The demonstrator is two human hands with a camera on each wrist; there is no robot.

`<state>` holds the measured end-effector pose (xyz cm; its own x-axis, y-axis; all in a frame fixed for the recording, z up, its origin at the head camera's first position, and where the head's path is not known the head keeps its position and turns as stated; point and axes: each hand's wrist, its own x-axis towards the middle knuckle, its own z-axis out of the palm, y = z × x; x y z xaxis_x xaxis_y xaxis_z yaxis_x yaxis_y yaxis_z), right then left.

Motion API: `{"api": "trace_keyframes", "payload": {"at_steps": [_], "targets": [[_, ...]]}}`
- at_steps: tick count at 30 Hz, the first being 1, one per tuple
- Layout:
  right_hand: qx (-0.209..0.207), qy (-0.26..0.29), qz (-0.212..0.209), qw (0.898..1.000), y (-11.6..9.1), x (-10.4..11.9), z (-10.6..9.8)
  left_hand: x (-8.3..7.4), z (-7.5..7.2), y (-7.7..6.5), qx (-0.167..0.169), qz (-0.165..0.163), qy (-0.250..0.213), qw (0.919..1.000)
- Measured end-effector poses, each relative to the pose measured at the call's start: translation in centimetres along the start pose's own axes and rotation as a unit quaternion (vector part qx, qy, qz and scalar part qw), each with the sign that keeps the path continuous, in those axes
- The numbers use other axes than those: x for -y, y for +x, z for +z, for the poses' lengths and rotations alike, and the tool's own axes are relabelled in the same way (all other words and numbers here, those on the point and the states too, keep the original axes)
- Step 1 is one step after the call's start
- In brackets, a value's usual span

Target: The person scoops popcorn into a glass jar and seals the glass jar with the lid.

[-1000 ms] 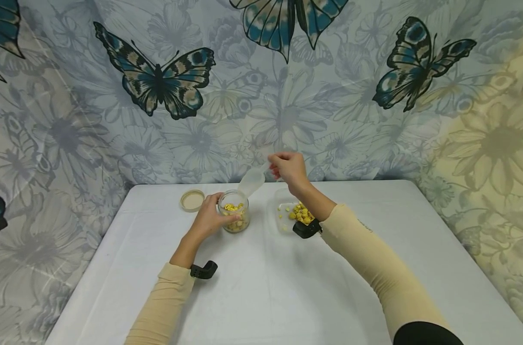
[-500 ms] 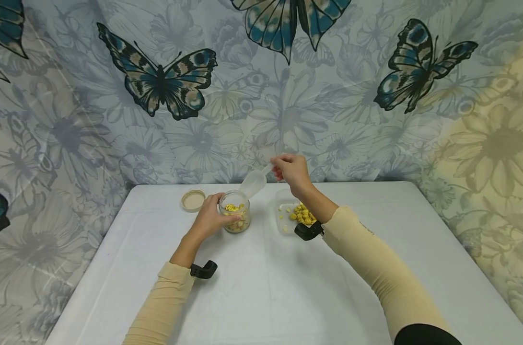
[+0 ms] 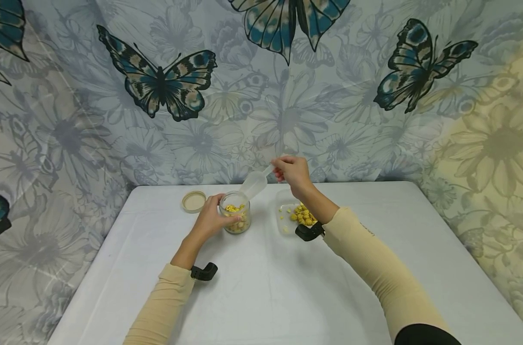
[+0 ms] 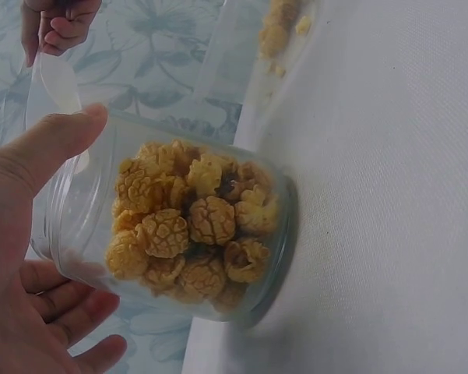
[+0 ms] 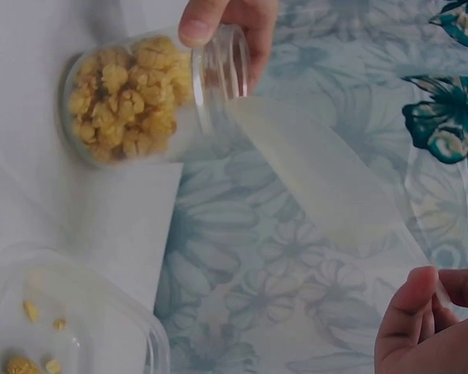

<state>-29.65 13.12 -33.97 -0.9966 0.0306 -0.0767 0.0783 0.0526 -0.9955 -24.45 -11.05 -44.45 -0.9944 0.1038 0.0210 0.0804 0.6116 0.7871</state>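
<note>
A clear glass jar (image 4: 191,226), part filled with caramel popcorn (image 5: 132,101), stands upright on the white table. My left hand (image 3: 211,218) grips it from the left, thumb across the near side and fingers round the back. My right hand (image 3: 290,173) pinches the thin handle of a translucent plastic scoop (image 3: 253,185) between thumb and fingers. The scoop slants down to the left, its tip right at the jar's mouth. No popcorn shows in the scoop in the right wrist view. Under the right forearm sits a clear plastic container (image 3: 283,225) with more popcorn, partly hidden by the wrist.
A round jar lid (image 3: 194,201) lies on the table (image 3: 244,297) behind the left hand. Close behind the table's far edge hangs a butterfly-patterned backdrop (image 3: 287,120). Small crumbs of popcorn lie in the plastic container.
The right hand and scoop have shifted very slightly right and down in the view, the tip staying at the jar's mouth. The left hand keeps its grip on the jar.
</note>
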Motion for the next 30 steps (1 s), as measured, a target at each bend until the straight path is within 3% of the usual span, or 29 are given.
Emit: {"api": "trace_keyframes", "payload": {"at_steps": [16,30], "targets": [[0.006,0.066,0.011,0.998,0.0,-0.7,-1.7,0.1,0.2,-0.2,0.002,0.011,-0.008,0.9999],[0.020,0.154,0.011,0.988,-0.1,-0.5,-3.2,-0.5,-0.5,0.1,0.015,0.002,-0.019,0.9997]]}}
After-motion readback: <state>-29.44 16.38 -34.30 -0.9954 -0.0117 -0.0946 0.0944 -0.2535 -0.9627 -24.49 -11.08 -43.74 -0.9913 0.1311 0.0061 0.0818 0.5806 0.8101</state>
